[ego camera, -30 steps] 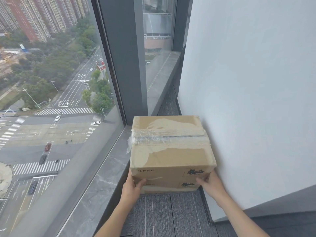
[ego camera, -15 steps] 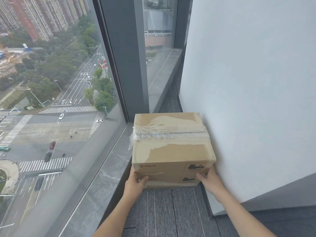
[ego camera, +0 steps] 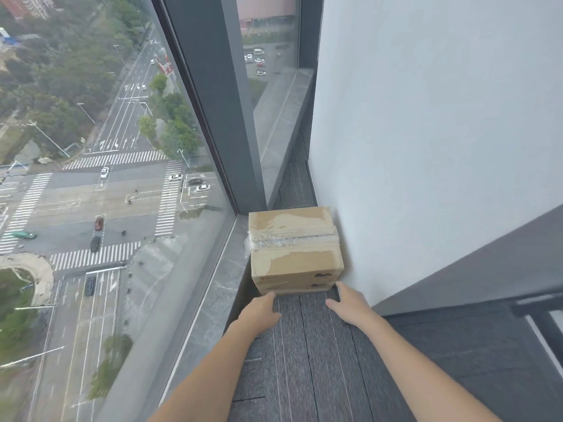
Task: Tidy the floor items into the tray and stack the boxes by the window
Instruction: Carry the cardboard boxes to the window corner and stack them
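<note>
While our left hand [ego camera: 261, 309] and right hand [ego camera: 347, 304] rest open on the carpet [ego camera: 304, 360] at lower centre, holding nothing, fingertips just at the foot of the cardboard box [ego camera: 294, 249], we judge the risk is in the next stack: a second box set off-centre could slide off toward the window sill [ego camera: 225, 269]. The box sits mid-frame, wedged between sill and white wall [ego camera: 426, 147], its top scuffed, with wrinkled clear tape across it.

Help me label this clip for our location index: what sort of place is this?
Probably an upper floor of a high-rise office or similar building. A floor-to-ceiling glass window looks far down on streets, grey carpet tiles cover the floor, and a taped brown cardboard box stands in the corner.
</note>
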